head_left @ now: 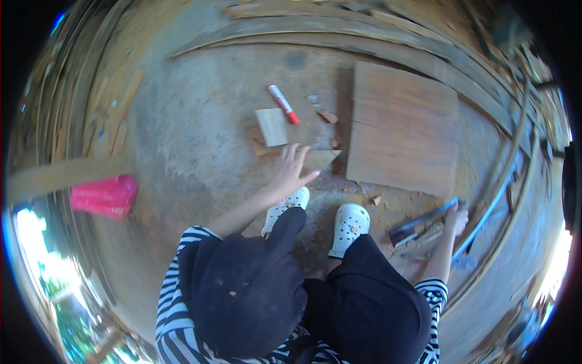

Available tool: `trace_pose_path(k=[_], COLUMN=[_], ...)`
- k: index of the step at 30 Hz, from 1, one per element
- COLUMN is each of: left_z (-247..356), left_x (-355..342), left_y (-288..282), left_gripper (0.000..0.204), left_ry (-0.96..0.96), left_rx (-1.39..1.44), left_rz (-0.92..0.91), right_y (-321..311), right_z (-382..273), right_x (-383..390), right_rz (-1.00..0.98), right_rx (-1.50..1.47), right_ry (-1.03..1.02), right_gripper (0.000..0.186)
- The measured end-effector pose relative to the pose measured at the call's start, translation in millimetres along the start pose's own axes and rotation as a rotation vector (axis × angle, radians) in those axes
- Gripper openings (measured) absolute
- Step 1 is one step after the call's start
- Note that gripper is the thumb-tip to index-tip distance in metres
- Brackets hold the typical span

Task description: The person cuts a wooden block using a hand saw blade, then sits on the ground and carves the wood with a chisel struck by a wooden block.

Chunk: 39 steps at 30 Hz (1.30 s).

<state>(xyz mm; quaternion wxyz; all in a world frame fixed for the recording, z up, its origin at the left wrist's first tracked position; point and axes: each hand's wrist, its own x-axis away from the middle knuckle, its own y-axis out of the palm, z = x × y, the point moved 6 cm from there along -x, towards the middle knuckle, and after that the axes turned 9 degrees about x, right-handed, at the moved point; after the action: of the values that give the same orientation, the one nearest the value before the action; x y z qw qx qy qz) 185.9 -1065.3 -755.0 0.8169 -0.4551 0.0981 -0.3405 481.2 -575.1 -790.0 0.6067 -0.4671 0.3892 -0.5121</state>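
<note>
My left hand (294,168) has its fingers spread, over or touching a small pale wood piece (321,159) with a pointed end; whether it presses on it I cannot tell. Just beyond lie a light rectangular wood block (272,127), a brown wood scrap (259,143) partly under it, and a white marker with a red cap (283,104). Far to the right, my right hand (458,219) is closed at the end of a long dark tool (418,225) with a blue edge, low near the floor; its exact kind is unclear.
A large square wooden board (403,127) lies at the right. Long planks (315,25) run along the far side and curve down the right. At the left are a pink container (106,196) and stacked timber (66,91). My white clogs (350,227) stand on the concrete floor.
</note>
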Motion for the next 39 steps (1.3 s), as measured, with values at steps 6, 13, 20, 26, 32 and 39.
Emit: trace_pose_path(k=[6, 13, 20, 26, 32, 39], left_z=[117, 152, 41, 5, 1, -2], left_x=[-6, 55, 1, 0, -1, -1], left_y=[-117, -204, -67, -3, 17, 3], left_gripper=[0.046, 0.034, 0.058, 0.082, 0.082, 0.079], left_ry=[0.039, 1.187, -0.077, 0.002, 0.010, 0.000], left_rx=[0.894, 1.760, 0.576, -0.166, -0.091, -0.049], left_rz=[-0.486, -1.119, -0.441, -0.115, -0.020, -0.053], right_y=[-5, -14, -199, -265, -235, -207], right_z=[36, 28, -74, -186, -260, -281], right_x=[-25, -36, 47, 147, 208, 231], right_rz=[-0.208, 0.096, 0.047, -0.144, -0.396, -0.470], right_rx=[0.019, -0.535, -1.436, -1.760, -1.875, -1.778], right_ry=[0.108, 0.198, -0.186, -0.650, -0.686, -0.691], right_gripper=[0.055, 0.050, 0.021, 0.013, 0.016, 0.021])
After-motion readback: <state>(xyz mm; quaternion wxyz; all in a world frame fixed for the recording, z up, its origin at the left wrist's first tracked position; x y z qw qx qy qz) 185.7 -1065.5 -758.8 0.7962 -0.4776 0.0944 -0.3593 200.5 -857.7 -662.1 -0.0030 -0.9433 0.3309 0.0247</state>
